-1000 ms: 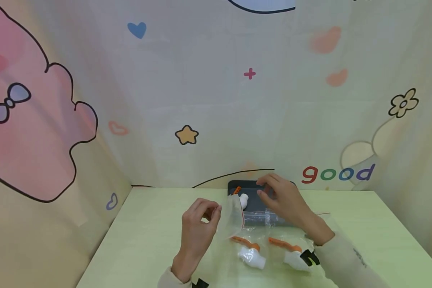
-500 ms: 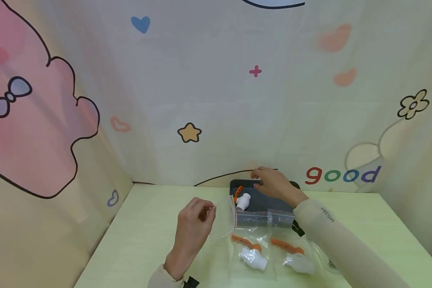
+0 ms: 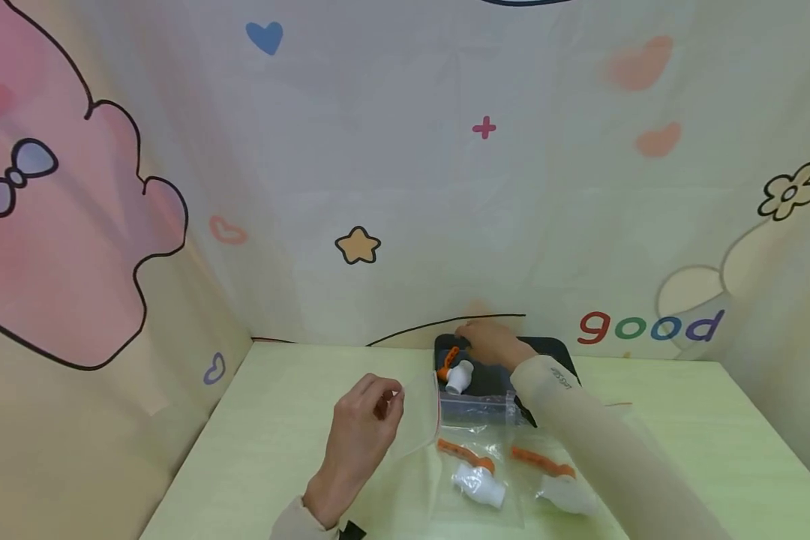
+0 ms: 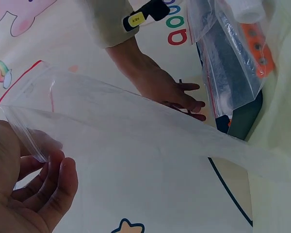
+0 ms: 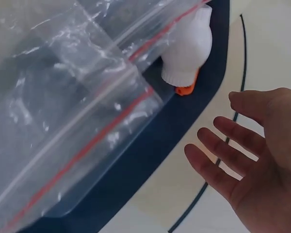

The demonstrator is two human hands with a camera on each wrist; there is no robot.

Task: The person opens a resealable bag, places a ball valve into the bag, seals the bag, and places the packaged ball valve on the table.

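My left hand [image 3: 366,420] pinches the upper corner of a clear zip bag [image 4: 121,121] between thumb and fingers, holding it upright over the table; a red line runs along its mouth. Over the back of a dark tray [image 3: 552,347] reaches my right hand [image 3: 491,342], its fingers spread and holding nothing in the right wrist view. Just beside those fingers, a white ball valve [image 5: 186,51] with an orange lever lies loose in the tray's left part.
Two more ball valves, a left one [image 3: 478,484] and a right one [image 3: 565,493], lie in clear zip bags in front of the tray. The upper ends of these bags overlap the tray's front. A printed curtain [image 3: 405,187] hangs behind the table [image 3: 297,405].
My right hand has moved left and farther back, toward the loose ball valve. The left hand keeps its pinch on the bag and has shifted slightly left.
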